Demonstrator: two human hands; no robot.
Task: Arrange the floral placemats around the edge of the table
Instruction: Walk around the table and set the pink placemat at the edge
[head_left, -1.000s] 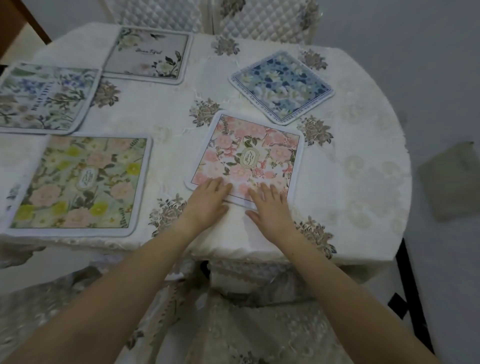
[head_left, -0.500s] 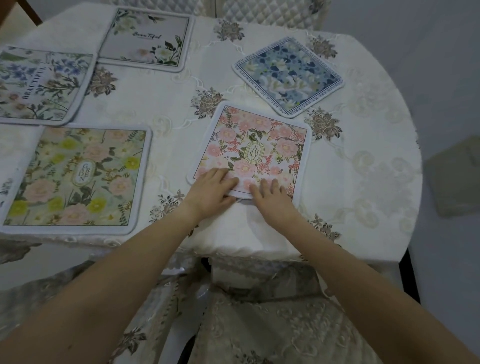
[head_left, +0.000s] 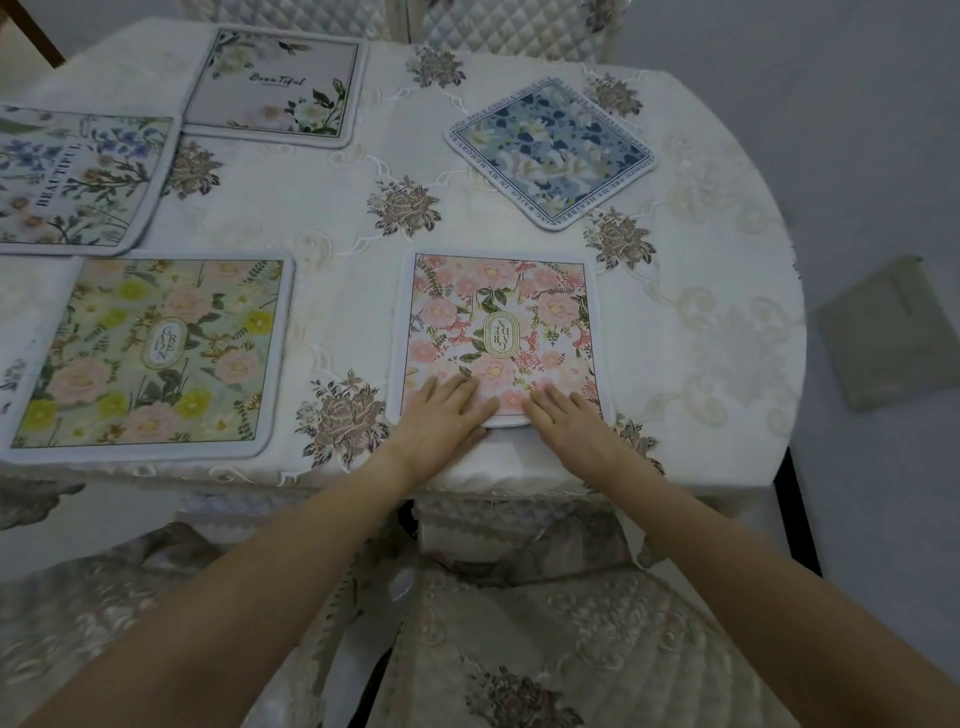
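A pink floral placemat (head_left: 498, 312) lies flat near the table's front edge, its sides square to that edge. My left hand (head_left: 441, 415) and my right hand (head_left: 569, 415) rest palm-down on its near edge, fingers spread flat, gripping nothing. A green and yellow floral placemat (head_left: 156, 353) lies to the left at the front edge. A blue floral placemat (head_left: 550, 150) sits turned like a diamond at the far right. A grey placemat (head_left: 278, 85) lies at the back, and a placemat with purple flowers (head_left: 72, 176) lies at the far left.
The round table (head_left: 727, 364) wears a cream cloth with embroidered flowers. Quilted chair backs (head_left: 509, 26) stand behind it, and a cushioned seat (head_left: 571, 649) is below my arms. A grey pad (head_left: 888, 332) lies on the floor at right.
The pink placemat has been turned from a tilt until its sides run square to the table's front edge. Both hands stayed flat on its near edge.
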